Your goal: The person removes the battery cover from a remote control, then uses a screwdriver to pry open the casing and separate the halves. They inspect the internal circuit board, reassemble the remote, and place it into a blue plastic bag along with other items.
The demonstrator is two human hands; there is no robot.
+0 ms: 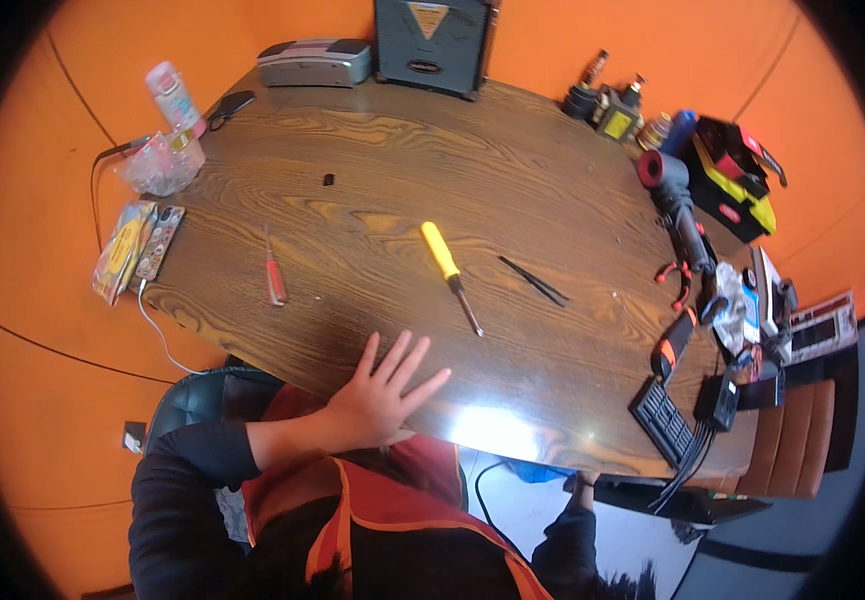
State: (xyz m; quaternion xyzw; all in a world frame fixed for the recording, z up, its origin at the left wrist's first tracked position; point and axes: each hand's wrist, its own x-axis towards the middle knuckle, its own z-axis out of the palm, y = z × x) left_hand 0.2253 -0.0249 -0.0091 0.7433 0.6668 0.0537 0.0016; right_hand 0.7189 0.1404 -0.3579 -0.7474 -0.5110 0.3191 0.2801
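Note:
My left hand point(381, 390) rests flat on the wooden table point(353, 240) near its front edge, fingers spread, holding nothing. My right hand point(585, 482) is down at the table's front edge, where the edge hides its fingers. Beyond my left hand lies a screwdriver with a yellow handle point(440, 248), its shaft toward me. Left of it is a thin screwdriver with a red handle point(275, 282), tip pointing away. Black tweezers point(535, 280) lie to the right of the yellow screwdriver. Farther back sits a small black piece point(329, 180) of unclear kind.
A dark speaker-like box point(425, 45) and a silver device point(315, 64) stand at the back. Along the right lie a hair dryer point(688, 225), red-handled pliers point(675, 285), a black slotted tray point(663, 420) and cables. A phone point(161, 242) charges at left beside packets.

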